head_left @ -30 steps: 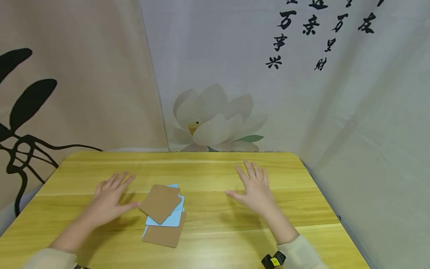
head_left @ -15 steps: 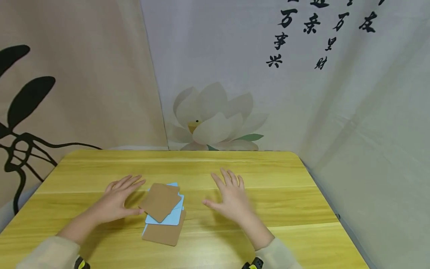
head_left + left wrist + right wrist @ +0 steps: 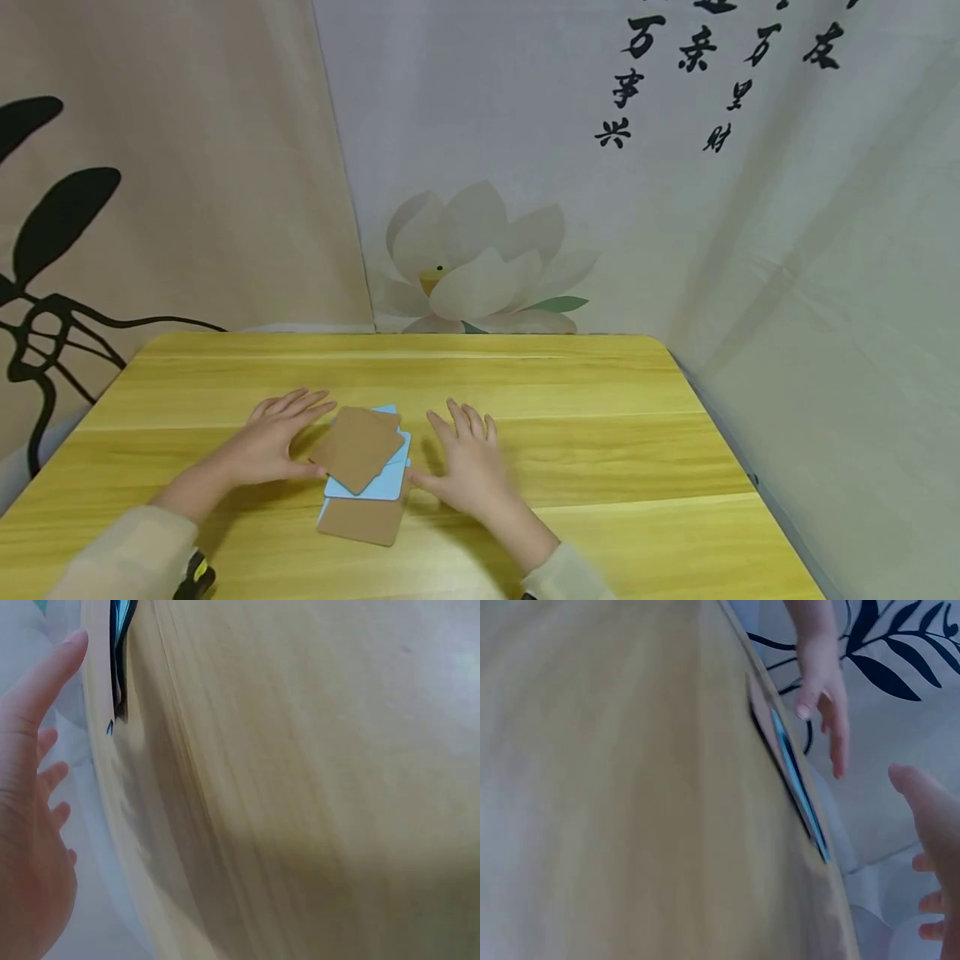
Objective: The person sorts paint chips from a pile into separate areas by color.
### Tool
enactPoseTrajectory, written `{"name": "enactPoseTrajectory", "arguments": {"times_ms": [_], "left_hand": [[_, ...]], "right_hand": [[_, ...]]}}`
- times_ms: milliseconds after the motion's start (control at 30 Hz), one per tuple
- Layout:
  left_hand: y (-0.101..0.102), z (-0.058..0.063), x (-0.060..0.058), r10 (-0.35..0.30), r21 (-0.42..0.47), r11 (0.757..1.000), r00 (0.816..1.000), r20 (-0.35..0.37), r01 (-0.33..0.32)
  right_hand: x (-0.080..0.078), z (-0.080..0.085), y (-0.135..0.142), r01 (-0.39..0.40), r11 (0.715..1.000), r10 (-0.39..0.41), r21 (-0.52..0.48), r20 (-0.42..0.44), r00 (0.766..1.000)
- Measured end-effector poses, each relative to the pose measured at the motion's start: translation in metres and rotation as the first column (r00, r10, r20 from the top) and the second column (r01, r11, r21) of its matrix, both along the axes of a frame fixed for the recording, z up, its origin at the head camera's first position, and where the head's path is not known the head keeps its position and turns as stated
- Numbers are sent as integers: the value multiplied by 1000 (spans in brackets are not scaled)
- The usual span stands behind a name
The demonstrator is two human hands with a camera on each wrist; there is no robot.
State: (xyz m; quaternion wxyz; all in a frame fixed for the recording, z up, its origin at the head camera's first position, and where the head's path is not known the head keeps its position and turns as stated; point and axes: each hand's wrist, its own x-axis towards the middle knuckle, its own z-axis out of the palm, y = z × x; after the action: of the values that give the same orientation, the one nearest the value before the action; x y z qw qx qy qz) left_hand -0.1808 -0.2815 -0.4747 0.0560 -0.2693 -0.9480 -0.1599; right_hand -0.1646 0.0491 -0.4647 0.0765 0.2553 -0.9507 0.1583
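Observation:
A loose, uneven pile of flat cards with rounded corners lies on the table left of centre in the head view. Its top brown card (image 3: 357, 448) is turned at an angle over a light blue card (image 3: 386, 483), and another brown card (image 3: 362, 521) sticks out at the near side. My left hand (image 3: 272, 442) is at the pile's left side, fingers spread and thumb tip right at the card edge. At the right side my right hand (image 3: 471, 465) has its fingers extended, its thumb tip close to the blue card's edge. Neither hand grips anything.
The yellow wood-grain table (image 3: 600, 533) carries the pile. Behind it hangs a pale curtain (image 3: 480, 125) printed with a lotus flower (image 3: 487, 275) and black characters. Dark leaf shapes (image 3: 63, 221) show at the left. Black wrist straps (image 3: 193, 575) sit by the sleeves.
My right hand has moved left across the table, up to the pile's right side. My left hand has shifted slightly right, closer to the cards. The pile has stayed in place.

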Motion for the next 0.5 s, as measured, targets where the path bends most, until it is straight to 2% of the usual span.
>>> {"name": "enactPoseTrajectory", "arguments": {"times_ms": [133,500], "left_hand": [[4,2,-3,-22,-12,1000,1000,13,22],[15,13,-15,-90,-107,990,995,45,94]], "right_hand": [[5,-9,-13,1,1000,-1,21,14,1000],[11,-19,-46,-7,1000,7,1,32,999]]}}
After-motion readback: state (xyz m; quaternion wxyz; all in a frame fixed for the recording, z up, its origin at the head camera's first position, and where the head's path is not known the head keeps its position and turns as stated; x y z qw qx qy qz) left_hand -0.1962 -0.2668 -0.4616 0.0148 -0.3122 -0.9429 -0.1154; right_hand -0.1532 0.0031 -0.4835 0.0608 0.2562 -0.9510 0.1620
